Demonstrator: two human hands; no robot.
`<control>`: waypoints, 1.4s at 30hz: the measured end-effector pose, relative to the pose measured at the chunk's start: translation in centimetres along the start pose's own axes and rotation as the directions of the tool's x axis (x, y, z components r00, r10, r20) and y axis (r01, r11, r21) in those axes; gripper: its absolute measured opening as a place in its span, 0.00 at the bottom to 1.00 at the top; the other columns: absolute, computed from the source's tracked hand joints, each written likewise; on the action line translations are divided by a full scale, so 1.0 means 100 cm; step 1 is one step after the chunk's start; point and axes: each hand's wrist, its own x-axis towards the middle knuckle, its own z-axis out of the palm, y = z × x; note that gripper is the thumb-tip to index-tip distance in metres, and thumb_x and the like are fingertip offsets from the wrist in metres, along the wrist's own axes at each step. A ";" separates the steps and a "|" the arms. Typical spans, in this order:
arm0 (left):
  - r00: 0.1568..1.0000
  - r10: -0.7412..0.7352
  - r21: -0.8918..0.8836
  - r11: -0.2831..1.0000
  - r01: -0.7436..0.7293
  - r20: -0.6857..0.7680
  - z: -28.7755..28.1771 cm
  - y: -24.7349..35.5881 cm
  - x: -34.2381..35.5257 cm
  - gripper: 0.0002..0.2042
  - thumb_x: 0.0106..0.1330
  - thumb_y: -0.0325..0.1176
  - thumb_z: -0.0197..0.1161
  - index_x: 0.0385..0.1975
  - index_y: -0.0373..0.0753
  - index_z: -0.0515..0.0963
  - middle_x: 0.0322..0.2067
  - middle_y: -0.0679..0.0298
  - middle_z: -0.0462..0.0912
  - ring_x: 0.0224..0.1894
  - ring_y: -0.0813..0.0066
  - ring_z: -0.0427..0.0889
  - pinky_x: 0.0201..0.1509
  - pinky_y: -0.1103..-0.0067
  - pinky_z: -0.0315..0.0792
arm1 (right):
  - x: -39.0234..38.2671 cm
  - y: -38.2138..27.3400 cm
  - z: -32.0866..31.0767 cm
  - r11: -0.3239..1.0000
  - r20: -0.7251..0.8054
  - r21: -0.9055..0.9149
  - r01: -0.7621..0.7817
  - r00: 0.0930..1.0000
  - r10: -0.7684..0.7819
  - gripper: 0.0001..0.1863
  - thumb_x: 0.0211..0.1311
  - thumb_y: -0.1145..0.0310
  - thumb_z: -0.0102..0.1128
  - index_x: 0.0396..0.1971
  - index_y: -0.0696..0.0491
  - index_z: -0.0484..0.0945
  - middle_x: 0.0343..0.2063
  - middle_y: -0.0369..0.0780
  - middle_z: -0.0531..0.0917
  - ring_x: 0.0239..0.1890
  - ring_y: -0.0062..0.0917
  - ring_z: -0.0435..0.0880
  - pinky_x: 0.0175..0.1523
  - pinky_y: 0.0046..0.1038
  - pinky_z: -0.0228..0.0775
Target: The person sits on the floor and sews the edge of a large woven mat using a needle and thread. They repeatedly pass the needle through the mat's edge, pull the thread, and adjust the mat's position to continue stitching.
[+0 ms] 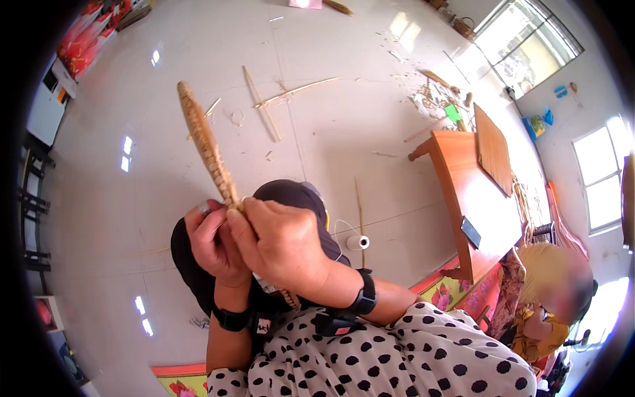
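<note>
A long, tan braided straw rod slants up and away from my lap, its blunt far end raised over the floor. Both hands are closed around its lower part above my dark-trousered knees. My left hand wears a ring and grips from the left side, its fingers curled. Against it, my right hand pinches the rod with thumb and fingers, hiding the exact spot. A further stretch of braid shows below my wrists. To the right of my knees, a white spool of thread is on the floor, a thin strand leading toward my lap.
Straw stalks and scraps are scattered over the tiled floor ahead. At right stands a wooden table with a phone and a brown board. Another person sits beyond it. Dark stools line the left side.
</note>
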 end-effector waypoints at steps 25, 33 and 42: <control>0.997 0.008 -0.025 1.000 -0.010 -0.074 0.010 0.014 0.005 0.07 0.62 0.21 0.62 0.38 0.34 0.77 0.35 0.51 0.80 0.33 0.56 0.79 0.38 0.70 0.75 | -0.005 -0.005 -0.006 0.997 -0.056 -0.042 -0.071 0.996 0.068 0.09 0.62 0.72 0.60 0.23 0.59 0.78 0.17 0.47 0.76 0.16 0.36 0.74 0.24 0.31 0.67; 0.985 0.022 -0.081 0.996 -0.036 -0.170 0.004 0.008 0.013 0.09 0.57 0.17 0.63 0.37 0.32 0.78 0.31 0.53 0.78 0.31 0.61 0.78 0.34 0.73 0.74 | 0.006 -0.010 0.002 0.988 -0.017 -0.151 -0.034 0.999 0.031 0.10 0.60 0.73 0.59 0.21 0.59 0.76 0.16 0.46 0.76 0.16 0.36 0.77 0.23 0.32 0.68; 0.960 0.052 -0.260 0.957 -0.126 -0.275 0.034 0.007 0.000 0.03 0.56 0.29 0.62 0.26 0.39 0.75 0.28 0.59 0.73 0.33 0.57 0.74 0.33 0.68 0.69 | 0.000 0.052 -0.019 0.869 0.095 -0.465 0.169 0.986 -0.141 0.10 0.64 0.69 0.58 0.31 0.59 0.85 0.26 0.39 0.85 0.27 0.22 0.80 0.33 0.26 0.75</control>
